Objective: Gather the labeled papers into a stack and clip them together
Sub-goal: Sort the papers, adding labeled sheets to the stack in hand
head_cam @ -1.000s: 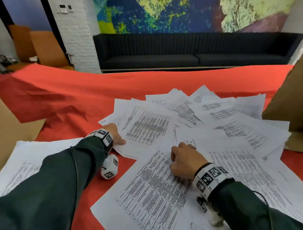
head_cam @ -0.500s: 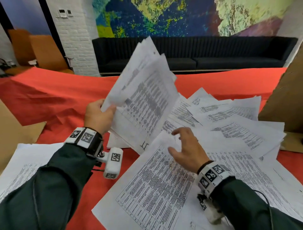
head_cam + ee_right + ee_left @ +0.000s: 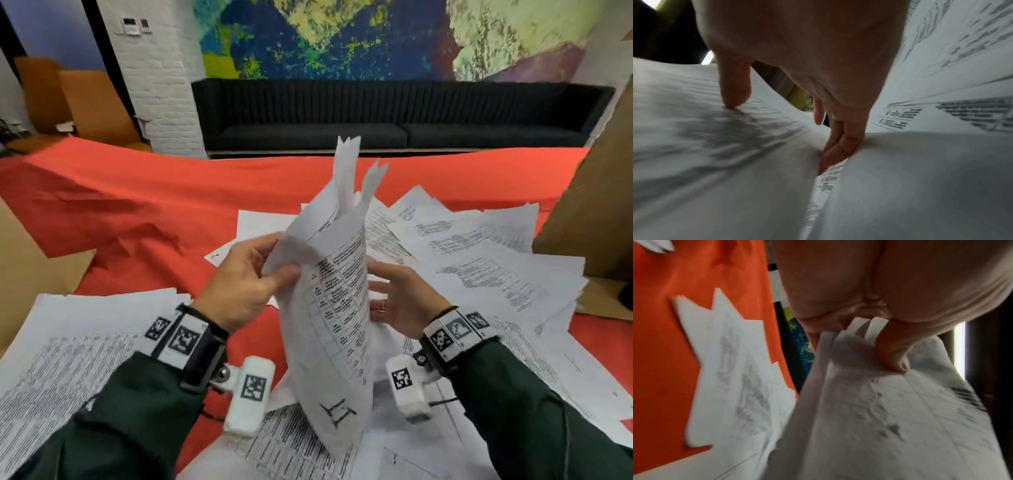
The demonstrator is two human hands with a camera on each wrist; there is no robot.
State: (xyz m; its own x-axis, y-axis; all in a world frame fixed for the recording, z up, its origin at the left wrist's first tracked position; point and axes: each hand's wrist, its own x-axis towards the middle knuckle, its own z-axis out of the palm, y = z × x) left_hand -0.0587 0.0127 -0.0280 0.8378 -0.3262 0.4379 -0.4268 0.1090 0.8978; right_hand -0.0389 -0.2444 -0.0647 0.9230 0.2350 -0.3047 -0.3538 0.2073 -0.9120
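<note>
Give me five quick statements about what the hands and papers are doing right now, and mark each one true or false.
1. The left hand grips a bundle of papers held upright. True.
2. The right hand is clenched in a fist. False: its fingers are straight against the bundle.
3. All the papers are already gathered. False: loose sheets lie scattered on the table.
4. The table is covered with a red cloth. True.
5. A clip is fastened on the bundle. False: none is visible.
</note>
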